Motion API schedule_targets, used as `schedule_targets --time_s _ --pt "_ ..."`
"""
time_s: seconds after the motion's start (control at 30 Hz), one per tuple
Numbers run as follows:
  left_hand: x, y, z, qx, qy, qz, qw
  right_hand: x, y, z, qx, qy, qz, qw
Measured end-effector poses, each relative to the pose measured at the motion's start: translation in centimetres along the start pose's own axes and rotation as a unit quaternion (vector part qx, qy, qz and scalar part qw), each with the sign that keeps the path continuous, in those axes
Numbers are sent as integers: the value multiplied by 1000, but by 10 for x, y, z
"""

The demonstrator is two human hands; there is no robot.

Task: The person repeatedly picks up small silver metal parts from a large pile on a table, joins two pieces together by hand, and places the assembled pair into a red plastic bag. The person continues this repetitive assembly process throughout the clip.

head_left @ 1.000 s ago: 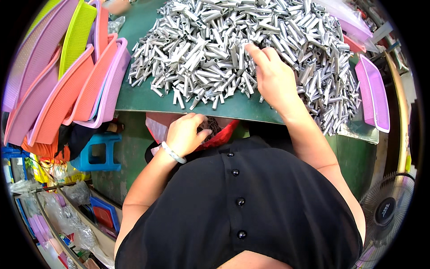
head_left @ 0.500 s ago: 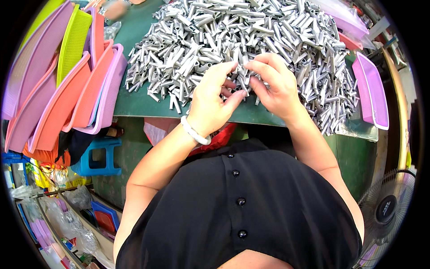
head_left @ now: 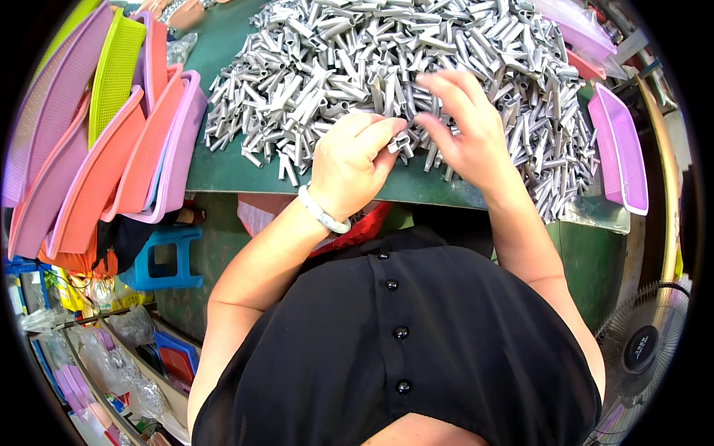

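Nearest: black buttoned garment (head_left: 401, 349) on the person fills the lower frame, both forearms rising from it to the near edge of the green table (head_left: 223, 167).

Left hand (head_left: 351, 162), pale bangle on the wrist, is curled closed, with the fingertips pinching a short silver metal tube piece (head_left: 399, 141) just above the table's near edge. Right hand (head_left: 467, 130) is loosely open, fingers spread, thumb and forefinger closing toward that same piece; can't tell if it's actually touching it or carrying anything of its own.

Progress, as a judgement: early or mid-run. The big heap of short silver metal tubes (head_left: 387, 59) still covers most of the tabletop behind the hands, and I see no separate finished batch, so most of it looks untouched. One piece in hand at a time.

Packages and containers:
- crumpled red plastic bag (head_left: 357, 230) under the table edge, just below the left wrist
- stack of flat pink and orange plastic trays (head_left: 97, 178) leaning at the table's left, one lime-green mesh tray (head_left: 111, 74) among them
- single pink plastic tray (head_left: 619, 149) standing at the right edge, clear plastic sheet (head_left: 595, 215) below it
- clear bags and coloured packets (head_left: 111, 349) on the floor lower left, labels too small to read

Blue plastic stool (head_left: 167, 260) under the table on the left. Floor fan (head_left: 639, 349) at lower right.
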State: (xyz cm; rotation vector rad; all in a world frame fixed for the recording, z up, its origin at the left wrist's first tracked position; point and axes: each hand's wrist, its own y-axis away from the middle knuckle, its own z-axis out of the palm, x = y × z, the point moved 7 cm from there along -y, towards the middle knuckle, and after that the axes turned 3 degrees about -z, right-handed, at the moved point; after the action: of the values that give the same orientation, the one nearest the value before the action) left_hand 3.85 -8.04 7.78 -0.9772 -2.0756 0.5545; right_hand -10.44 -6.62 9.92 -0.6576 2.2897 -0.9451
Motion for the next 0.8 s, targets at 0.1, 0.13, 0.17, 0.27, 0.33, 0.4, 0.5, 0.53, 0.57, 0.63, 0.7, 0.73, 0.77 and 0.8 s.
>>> schedule_targets --time_s 0.1,0.13,0.17,0.27,0.33,0.4,0.5,0.53,0.57,0.63,0.7,0.73,0.77,0.8 --pt "0 1 2 -7 -9 -7 1000 8 -6 10 -5 141 27 990" --pt "1 1 2 -8 -10 -10 1000 12 -7 14 -16 173 53 983" --pt "2 2 1 -9 -11 -13 1000 13 -8 17 -15 210 33 977" --pt "1 2 0 -10 -6 -9 1000 17 -9 21 -4 252 29 967" --pt "-3 3 2 -20 27 -54 998 22 -8 22 4 251 34 967" --pt "-11 8 7 -35 128 -138 982 25 -7 23 -5 250 48 967" --pt "-26 23 25 -82 311 -273 907 21 -10 20 13 228 52 972" --pt "-30 25 28 -82 321 -286 899 21 -11 19 15 225 51 973" --pt "-33 28 32 -83 331 -299 891 20 -12 17 26 228 35 973" --pt "-34 30 35 -120 338 -345 867 20 -14 20 4 261 25 965" --pt "-37 31 40 -109 384 -347 849 21 -17 23 -3 289 15 957" --pt "-38 31 42 -104 406 -348 838 22 -18 23 -1 290 5 957" --pt "-36 29 42 -94 445 -340 823 23 -19 24 0 291 -4 957" --pt "-36 28 43 -94 452 -340 819 23 -20 24 2 293 -14 956"
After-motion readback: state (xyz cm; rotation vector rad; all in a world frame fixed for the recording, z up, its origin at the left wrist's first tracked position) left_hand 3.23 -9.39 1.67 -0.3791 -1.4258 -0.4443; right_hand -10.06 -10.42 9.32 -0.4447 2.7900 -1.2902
